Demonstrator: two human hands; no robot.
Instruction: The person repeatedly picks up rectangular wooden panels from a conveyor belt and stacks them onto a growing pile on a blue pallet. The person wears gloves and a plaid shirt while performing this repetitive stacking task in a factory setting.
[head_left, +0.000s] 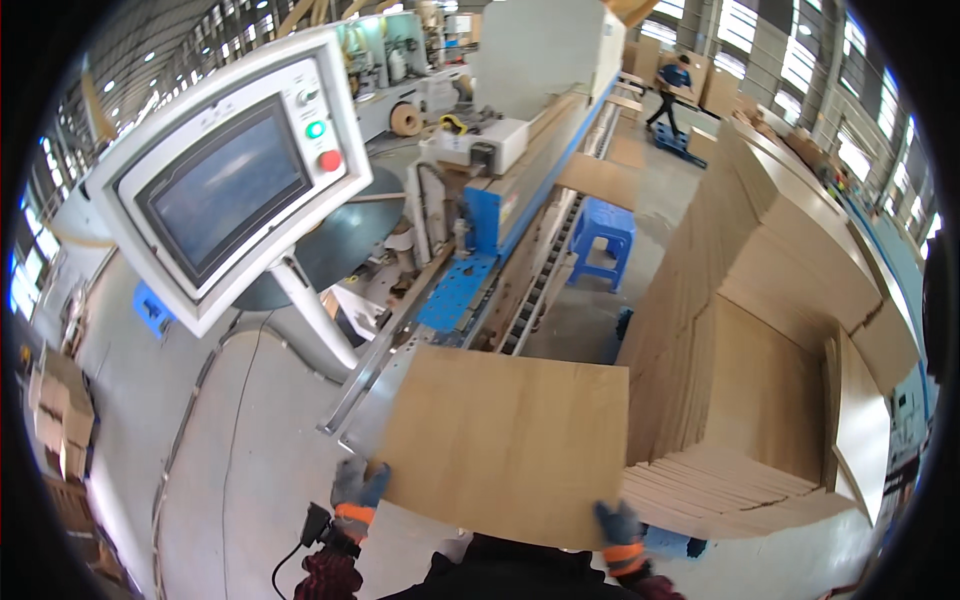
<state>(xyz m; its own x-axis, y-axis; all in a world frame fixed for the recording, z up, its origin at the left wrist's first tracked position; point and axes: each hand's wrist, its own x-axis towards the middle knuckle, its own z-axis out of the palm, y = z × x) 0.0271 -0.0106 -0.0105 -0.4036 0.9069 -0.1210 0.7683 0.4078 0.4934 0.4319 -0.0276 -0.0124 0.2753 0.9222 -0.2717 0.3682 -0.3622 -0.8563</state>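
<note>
Gloved left hand (357,487) and right hand (618,527) clasp near corners of wooden panel (505,440), held flat.

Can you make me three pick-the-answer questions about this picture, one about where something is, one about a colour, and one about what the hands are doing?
1. Where is the stack of wooden boards?
A. To the person's right
B. Under the control screen
C. On the blue stool

2. What colour is the plastic stool by the machine?
A. Red
B. Blue
C. Yellow

3. What are the two gloved hands doing?
A. Resting empty on the floor
B. Pressing the buttons
C. Gripping the near edge of a wooden panel

Answers:
1 A: the stack of boards rises on the right side of the view.
2 B: the stool beside the long machine is blue.
3 C: the left hand and the right hand each clasp a near corner of the wooden panel, far from the control screen.
</note>
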